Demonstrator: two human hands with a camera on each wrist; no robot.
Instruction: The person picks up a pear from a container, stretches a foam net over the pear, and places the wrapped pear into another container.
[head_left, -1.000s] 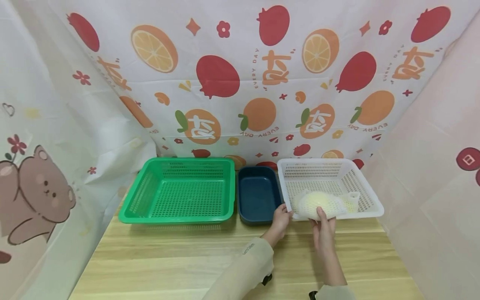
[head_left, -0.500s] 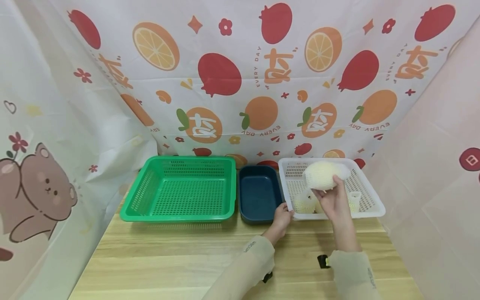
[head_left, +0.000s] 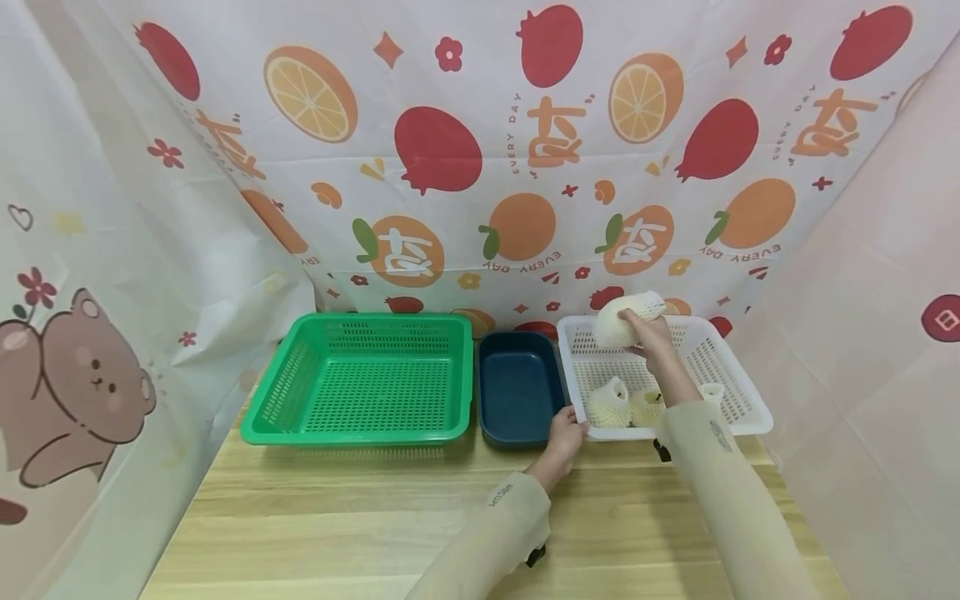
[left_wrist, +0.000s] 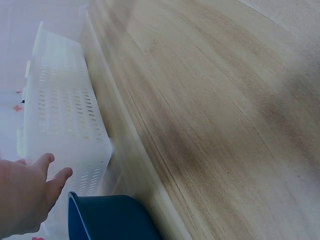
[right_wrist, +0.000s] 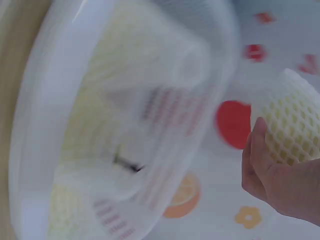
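Note:
My right hand [head_left: 652, 335] holds a pear in a white foam net [head_left: 613, 323] above the back of the white basket [head_left: 738, 417]. In the right wrist view, thumb and fingers wrap the side of the netted pear [right_wrist: 296, 126]. Below, inside the basket, sit several more pears in foam nets, one netted pear [head_left: 609, 403] at the front left. A dark stem [right_wrist: 127, 164] sticks out of one. My left hand [head_left: 562, 440] grips the basket's front left corner; in the left wrist view part of that hand [left_wrist: 25, 197] is cut off and some fingers are hidden.
A dark blue tray [head_left: 517, 392] stands directly left of the white basket. Beyond it is a larger green basket [head_left: 382, 437], with nothing in it. All stand on a wooden table [head_left: 337, 525] before a fruit-print cloth [head_left: 480, 92].
My right hand has lifted the netted pear out of the front of the white basket, then moved it up and back. Other netted pears have come into sight. The left hand stays put.

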